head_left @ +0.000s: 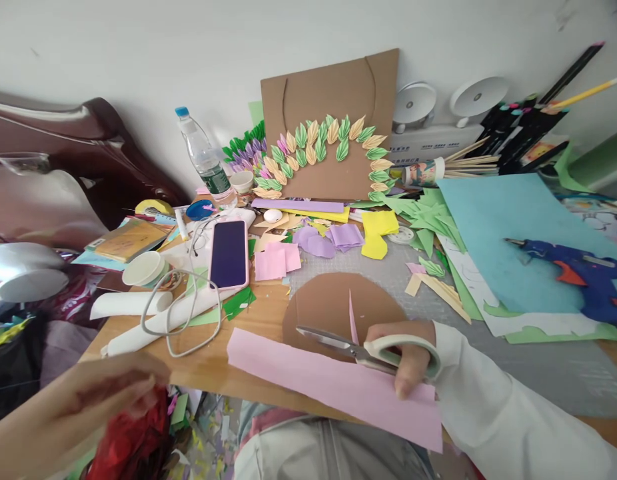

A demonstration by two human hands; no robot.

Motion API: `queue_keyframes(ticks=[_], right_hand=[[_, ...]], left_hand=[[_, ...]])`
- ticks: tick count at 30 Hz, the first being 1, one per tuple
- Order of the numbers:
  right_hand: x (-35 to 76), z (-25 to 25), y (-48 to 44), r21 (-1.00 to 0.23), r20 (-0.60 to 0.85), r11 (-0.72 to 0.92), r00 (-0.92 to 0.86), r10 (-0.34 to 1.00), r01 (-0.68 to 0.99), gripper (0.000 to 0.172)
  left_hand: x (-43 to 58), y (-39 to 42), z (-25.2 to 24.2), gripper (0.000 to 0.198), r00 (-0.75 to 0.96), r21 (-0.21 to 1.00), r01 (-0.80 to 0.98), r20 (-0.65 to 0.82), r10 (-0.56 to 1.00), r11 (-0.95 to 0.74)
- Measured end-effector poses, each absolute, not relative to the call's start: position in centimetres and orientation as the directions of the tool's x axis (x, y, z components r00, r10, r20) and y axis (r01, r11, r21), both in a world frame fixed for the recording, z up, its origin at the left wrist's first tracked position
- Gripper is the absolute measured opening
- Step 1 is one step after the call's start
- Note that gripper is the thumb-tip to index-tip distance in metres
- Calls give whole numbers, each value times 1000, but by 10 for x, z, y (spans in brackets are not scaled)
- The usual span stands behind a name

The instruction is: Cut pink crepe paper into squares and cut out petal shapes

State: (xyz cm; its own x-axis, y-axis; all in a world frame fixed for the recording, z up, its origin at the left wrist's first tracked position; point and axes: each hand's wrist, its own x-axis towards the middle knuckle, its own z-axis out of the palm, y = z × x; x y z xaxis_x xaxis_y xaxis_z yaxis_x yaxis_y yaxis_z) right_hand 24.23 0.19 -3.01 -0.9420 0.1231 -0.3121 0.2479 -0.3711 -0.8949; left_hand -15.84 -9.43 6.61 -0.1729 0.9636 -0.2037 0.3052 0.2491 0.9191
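My right hand point(406, 357) grips a pair of scissors point(348, 347) with pale green handles, blades pointing left over a brown cardboard disc point(333, 307). A thin pink paper sliver point(352, 319) stands up at the blades. A long pink paper strip point(333, 383) lies across the table's near edge under that hand. My left hand point(73, 413) is low at the left, blurred, off the table above a red bag point(133, 440); its fingers are curled and I cannot make out anything in them.
A cardboard panel point(333, 127) with green, peach and purple paper leaves leans on the wall. A phone point(229, 253), a water bottle point(203, 157), paper cups, a cable and paper rolls sit left. A blue glue gun point(583, 270) lies on blue paper point(493, 227) right.
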Motion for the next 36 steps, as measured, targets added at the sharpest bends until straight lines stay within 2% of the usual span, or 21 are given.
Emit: queue_keyframes(ticks=[2, 3, 5, 6, 9, 10, 12, 21, 28, 33, 35, 36], right_hand=[[242, -33, 3, -894, -320, -366, -940, 117, 258, 44], [242, -34, 4, -894, -324, -362, -939, 116, 264, 45], [241, -37, 5, -894, -334, -354, -935, 116, 275, 46], [241, -38, 5, -893, -338, -351, -934, 114, 280, 46], [240, -40, 4, -886, -361, -347, -927, 102, 307, 51], [240, -41, 4, -881, -371, -352, -923, 98, 317, 52], [239, -42, 3, -863, -393, -380, -915, 91, 333, 51], [239, -38, 0, -817, -416, -464, -907, 67, 341, 50], [239, -33, 0, -815, -416, -466, -908, 57, 344, 48], [238, -31, 1, -824, -421, -450, -904, 77, 345, 51], [238, -31, 1, -817, -427, -459, -901, 74, 349, 52], [238, -31, 0, -814, -428, -465, -901, 71, 350, 53]], left_hand=[[-145, -76, 75, 20, -23, 772, 623, -144, 989, 127], [-137, -60, 76, 21, 42, 723, 690, -92, 995, 38], [-119, -22, 69, 32, 25, 650, 755, 105, 994, -88], [-111, -1, 62, 39, 11, 570, 814, 181, 983, -113], [-91, 52, 33, 64, -116, 160, 984, 261, 958, 75], [-87, 65, 23, 67, -166, 71, 986, 265, 950, 152], [-82, 83, 9, 69, -263, -11, 961, 283, 922, 278], [-68, 89, -1, 79, -313, -134, 919, 329, 891, 372], [-68, 92, -3, 80, -295, -109, 932, 325, 899, 345], [-71, 90, -4, 86, -303, -5, 946, 327, 895, 323], [-78, 89, -4, 91, -298, 100, 955, 317, 900, 281], [-83, 89, -4, 91, -301, 198, 948, 306, 903, 249]])
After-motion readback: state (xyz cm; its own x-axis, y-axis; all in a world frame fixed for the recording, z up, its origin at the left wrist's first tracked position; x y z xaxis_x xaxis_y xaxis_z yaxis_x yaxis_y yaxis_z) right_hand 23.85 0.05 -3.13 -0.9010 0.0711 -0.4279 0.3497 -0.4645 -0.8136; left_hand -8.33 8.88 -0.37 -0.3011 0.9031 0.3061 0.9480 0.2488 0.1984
